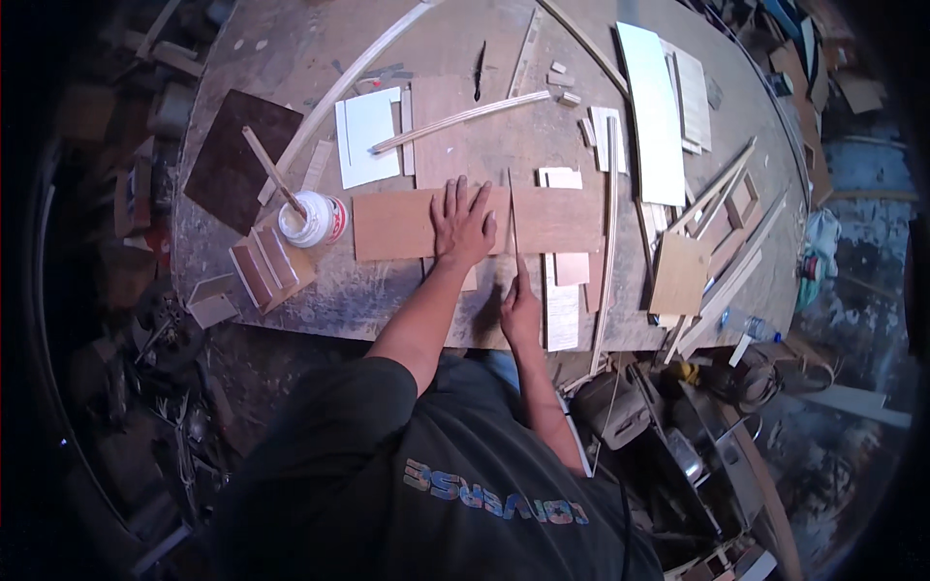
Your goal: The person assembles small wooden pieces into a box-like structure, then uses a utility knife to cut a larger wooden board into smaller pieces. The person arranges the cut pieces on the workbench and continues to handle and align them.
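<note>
A long, reddish-brown wooden board (392, 229) lies crosswise near the front of the workbench. My left hand (463, 225) is spread flat on its middle, fingers pointing away from me. Just right of that hand, a thin handsaw (513, 215) stands edge-on across the board, its blade running from near edge to far edge. My right hand (521, 312) is closed around its handle, in front of the board. The handle itself is mostly hidden by my fingers. Under the board's right part, white and pinkish pieces (562, 310) stick out.
A white tub (315, 221) with a stick in it stands left of the board. Beyond it lies a dark square panel (242, 160). Wood strips (460, 121) and a long white panel (651, 111) occupy the far side. Offcuts and frames (683, 276) are piled at right, near a plastic bottle (751, 326).
</note>
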